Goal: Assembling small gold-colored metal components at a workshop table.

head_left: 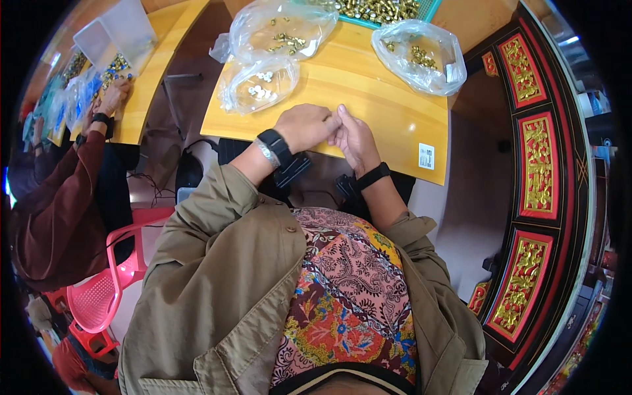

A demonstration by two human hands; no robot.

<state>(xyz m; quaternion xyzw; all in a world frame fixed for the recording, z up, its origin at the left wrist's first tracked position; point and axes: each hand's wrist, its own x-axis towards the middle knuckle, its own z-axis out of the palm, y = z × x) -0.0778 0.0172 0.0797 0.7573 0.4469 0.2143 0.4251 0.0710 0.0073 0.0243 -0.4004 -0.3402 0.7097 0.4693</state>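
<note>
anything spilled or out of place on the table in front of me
No, nothing stands out. The brass-coloured pieces look contained by the two larger clear bags and the green tray, the white pieces by the smaller bag. I see no spill on the yellow table.

Over on the right, red-and-gold carved panels (538, 164) gleam; a yellow table (368, 89) shines up front, a second table (150, 82) stands left, pink chair (93, 304) nearby!
</note>
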